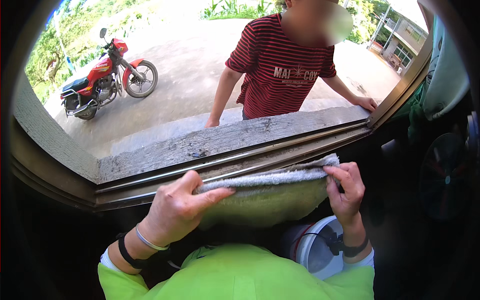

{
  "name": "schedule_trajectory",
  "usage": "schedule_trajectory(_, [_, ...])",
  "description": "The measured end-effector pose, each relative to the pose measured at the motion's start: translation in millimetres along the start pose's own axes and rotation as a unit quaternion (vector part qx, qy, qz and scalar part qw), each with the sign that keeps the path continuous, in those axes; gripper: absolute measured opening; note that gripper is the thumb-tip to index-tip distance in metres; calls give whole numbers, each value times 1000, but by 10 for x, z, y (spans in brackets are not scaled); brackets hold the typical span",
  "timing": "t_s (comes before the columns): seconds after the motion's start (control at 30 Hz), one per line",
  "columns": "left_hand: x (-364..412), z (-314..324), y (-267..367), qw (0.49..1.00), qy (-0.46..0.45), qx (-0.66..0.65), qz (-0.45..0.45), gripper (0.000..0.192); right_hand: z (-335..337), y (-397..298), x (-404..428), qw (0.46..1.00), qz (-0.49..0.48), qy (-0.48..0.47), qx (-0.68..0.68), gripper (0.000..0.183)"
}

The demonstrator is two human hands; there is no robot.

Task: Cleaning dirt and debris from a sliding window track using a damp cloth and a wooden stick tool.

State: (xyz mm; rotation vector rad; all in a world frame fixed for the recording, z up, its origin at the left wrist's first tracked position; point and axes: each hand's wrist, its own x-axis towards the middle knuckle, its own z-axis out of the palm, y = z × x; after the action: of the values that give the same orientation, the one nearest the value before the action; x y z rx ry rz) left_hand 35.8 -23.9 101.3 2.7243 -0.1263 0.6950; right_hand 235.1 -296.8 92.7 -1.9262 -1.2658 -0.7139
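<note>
A pale, thick-piled cloth is stretched between my two hands, its folded upper edge running just inside the window's metal sill track. My left hand pinches the cloth's left end between thumb and fingers. At the other end, my right hand grips the corner, which stands up a little. Below the edge the cloth hangs down and looks yellow-green. Dirt lies in the grooves of the track.
Beyond the rough concrete ledge a person in a striped shirt rests a hand on it. A red motorcycle stands outside, left. Below my right hand is a white bucket. A fan stands at the right, in shadow.
</note>
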Motion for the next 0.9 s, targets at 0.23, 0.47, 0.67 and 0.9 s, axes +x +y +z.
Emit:
schedule_trajectory(0.23, [718, 382, -60, 997, -61, 35, -15, 25, 157, 576, 301, 987, 15, -16, -161, 16])
schedule_trajectory(0.47, [657, 424, -118, 982, -124, 135, 46, 16, 348, 528, 312, 958, -21, -179, -222, 26])
schedule_trajectory(0.67, [639, 482, -27, 960, -193, 201, 23, 6, 449, 512, 365, 947, -39, -247, -204, 35])
schedule_trajectory(0.9, [596, 543, -11, 966, -204, 158, -2, 11, 536, 397, 290, 965, -25, -210, -157, 37])
